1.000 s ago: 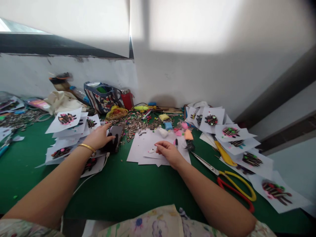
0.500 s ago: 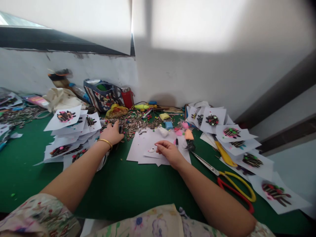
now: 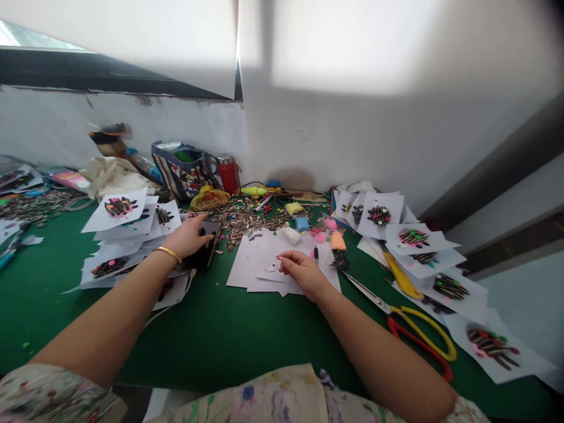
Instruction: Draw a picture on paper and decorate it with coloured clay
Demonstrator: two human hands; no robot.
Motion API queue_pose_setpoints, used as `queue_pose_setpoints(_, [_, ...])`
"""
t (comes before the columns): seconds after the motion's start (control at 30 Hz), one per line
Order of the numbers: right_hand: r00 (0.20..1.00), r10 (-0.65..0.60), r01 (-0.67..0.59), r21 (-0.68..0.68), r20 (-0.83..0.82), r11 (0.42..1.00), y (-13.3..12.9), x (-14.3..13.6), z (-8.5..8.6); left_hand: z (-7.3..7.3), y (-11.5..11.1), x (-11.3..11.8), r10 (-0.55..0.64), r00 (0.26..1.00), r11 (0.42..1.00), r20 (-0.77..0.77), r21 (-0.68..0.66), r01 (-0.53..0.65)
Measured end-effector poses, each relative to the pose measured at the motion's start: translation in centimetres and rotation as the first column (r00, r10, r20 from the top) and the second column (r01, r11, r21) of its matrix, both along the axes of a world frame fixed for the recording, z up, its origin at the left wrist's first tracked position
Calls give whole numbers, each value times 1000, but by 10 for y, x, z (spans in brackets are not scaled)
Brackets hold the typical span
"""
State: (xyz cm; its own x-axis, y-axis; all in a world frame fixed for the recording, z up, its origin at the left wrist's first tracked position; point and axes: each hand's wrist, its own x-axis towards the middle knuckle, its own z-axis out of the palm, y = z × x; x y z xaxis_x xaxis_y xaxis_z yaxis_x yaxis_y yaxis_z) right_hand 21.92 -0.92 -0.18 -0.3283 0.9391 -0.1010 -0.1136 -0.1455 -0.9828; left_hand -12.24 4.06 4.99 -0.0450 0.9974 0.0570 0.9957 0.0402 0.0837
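Observation:
My left hand (image 3: pixel 187 236), a gold bangle at its wrist, has its fingers apart over the left part of a dark phone (image 3: pixel 206 249); a white cable runs beside the phone. My right hand (image 3: pixel 299 270) is pinched over a stack of white paper (image 3: pixel 242 270), with a tiny pink bit at its fingertips. Just left of these fingertips, a small white shape with a dark dot and a pink tip (image 3: pixel 271 267) lies on the top sheet. Lumps of white (image 3: pixel 291 235), blue (image 3: pixel 302 223) and orange clay (image 3: pixel 337 240) sit behind the paper.
Large scissors (image 3: pixel 396 311) with red and yellow handles lie right of my right hand. Sheets with seed-covered figures are piled at left (image 3: pixel 114 211) and right (image 3: pixel 414 236). Loose striped seeds (image 3: pixel 247 217), a bag (image 3: pixel 185 170) and a red flask (image 3: pixel 228 175) stand or lie farther back.
My left hand has moved left, uncovering more of the phone and the cable. My right hand stays pinched in nearly the same place.

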Motion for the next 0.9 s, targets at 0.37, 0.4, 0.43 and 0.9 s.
queue_pose_setpoints(0.37, [1000,9,-9,2,5,1000,0,0,-3,-4,-26,-17,-116,993,993,-38,-29,115])
queue_pose_setpoints(0.4, [1000,9,-9,3,1,1000,0,0,-3,-5,-25,-13,-106,994,994,-36,-7,106])
queue_pose_setpoints(0.43, [1000,12,-12,5,-2,1000,0,0,-3,-6,-23,-9,-95,995,995,-32,16,95])
queue_pose_setpoints(0.9, [1000,22,-22,30,1,999,-1,0,-2,-16,16,36,229,973,969,25,-99,-225])
